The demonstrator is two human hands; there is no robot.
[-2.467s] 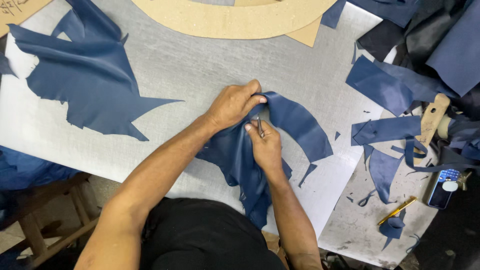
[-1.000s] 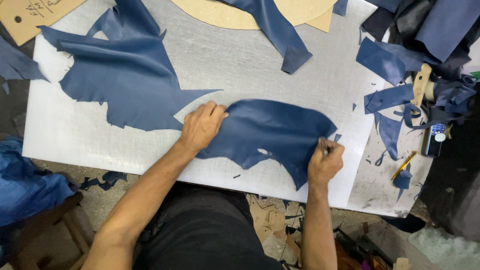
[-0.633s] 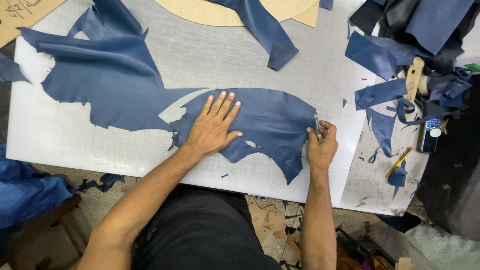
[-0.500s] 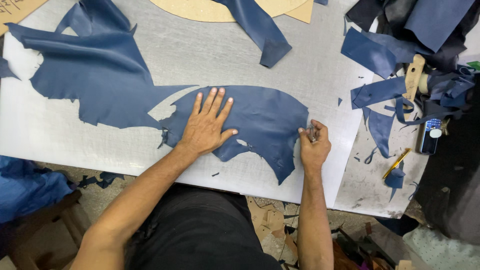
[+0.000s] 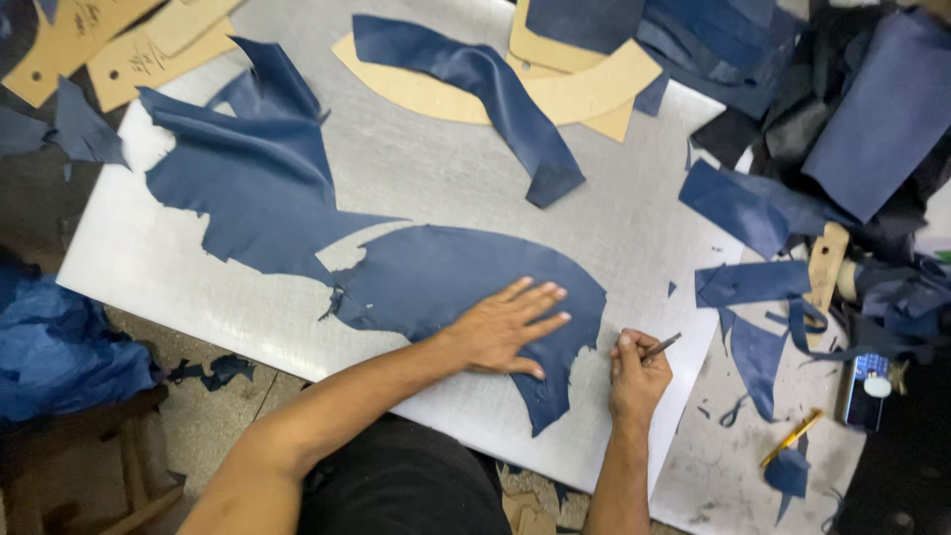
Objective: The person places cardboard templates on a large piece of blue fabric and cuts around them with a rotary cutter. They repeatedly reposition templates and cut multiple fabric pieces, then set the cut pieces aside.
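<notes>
A blue leather piece (image 5: 436, 277) lies spread flat on the white cutting board (image 5: 426, 168). My left hand (image 5: 505, 327) presses flat on it, fingers apart, near its right part. My right hand (image 5: 637, 369) sits just right of the leather's lower edge, closed around a thin cutting knife (image 5: 662, 346) whose tip points up and right, off the leather.
A bigger blue leather sheet (image 5: 248, 188) lies at the board's left. A blue strip (image 5: 485, 84) rests over tan cardboard patterns (image 5: 584, 89) at the top. Blue scraps (image 5: 753, 287), a wooden handle (image 5: 825, 266) and a yellow pencil (image 5: 791, 440) are at right.
The leather was unfolded and spread flat. My left hand slid right along it, smoothing it. My right hand let go of the edge and now sits beside it with the knife.
</notes>
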